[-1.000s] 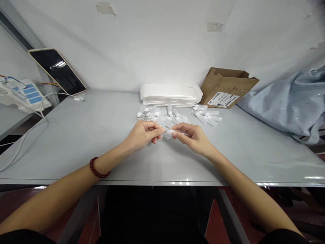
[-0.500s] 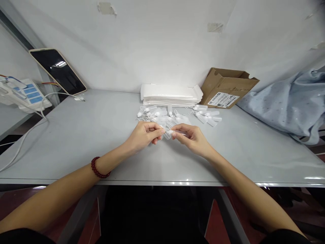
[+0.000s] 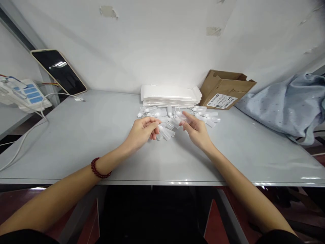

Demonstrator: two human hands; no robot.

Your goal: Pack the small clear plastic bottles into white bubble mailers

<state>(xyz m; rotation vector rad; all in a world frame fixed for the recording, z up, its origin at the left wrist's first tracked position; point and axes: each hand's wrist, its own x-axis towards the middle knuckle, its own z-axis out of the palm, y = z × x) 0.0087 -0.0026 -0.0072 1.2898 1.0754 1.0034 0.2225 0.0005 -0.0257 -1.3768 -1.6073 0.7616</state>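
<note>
White plastic pieces (image 3: 175,122) lie near the right hand (image 3: 200,134), perhaps touching

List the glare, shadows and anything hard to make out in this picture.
Head view: a light's reflection on the phone, bright spots along the near edge of the table; head view: a soft shadow beside the right forearm; head view: translucent pieces blend together, box label print illegible.

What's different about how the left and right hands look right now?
The left hand has its thumb and forefinger pinched together; the right hand has them spread apart. The left hand's other fingers curl in, whereas the right hand's index finger stretches forward. A dark red bead bracelet circles the left wrist; the right wrist has none. Both hands are gloveless and close to the small whitish plastic pieces.
</note>
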